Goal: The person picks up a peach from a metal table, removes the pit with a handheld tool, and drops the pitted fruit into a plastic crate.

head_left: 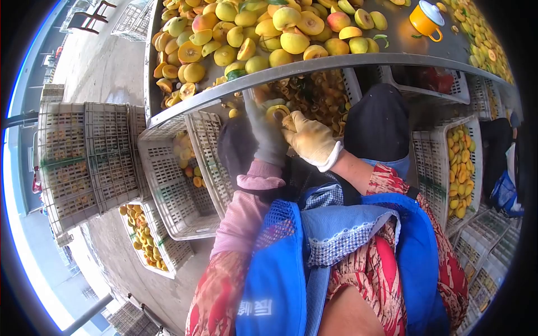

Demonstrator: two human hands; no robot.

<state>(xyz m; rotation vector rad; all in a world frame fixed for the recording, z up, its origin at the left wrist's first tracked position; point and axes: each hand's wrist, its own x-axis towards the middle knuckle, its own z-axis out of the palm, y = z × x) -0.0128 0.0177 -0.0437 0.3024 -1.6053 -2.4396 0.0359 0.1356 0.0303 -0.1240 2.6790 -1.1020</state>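
My left hand (265,131), in a grey glove and smeared by motion, is just below the table's edge with its fingers around a cut yellow peach half (276,113). Beside it on the right, my right hand (309,138) wears a cream glove, stained at the fingers. Its fingers are curled together against the peach half; whatever they grip is hidden. Beneath both hands is a crate of peach scraps (328,96). Whole and halved yellow peaches (287,42) are heaped on the metal table (400,36) in front of me.
A yellow lidded mug (426,21) stands on the table. At my left are a tilted white crate (178,204), stacked crates (89,162) and a crate of peach halves (147,238). Another filled crate (460,171) is at my right, near a person's dark-clothed leg (497,145).
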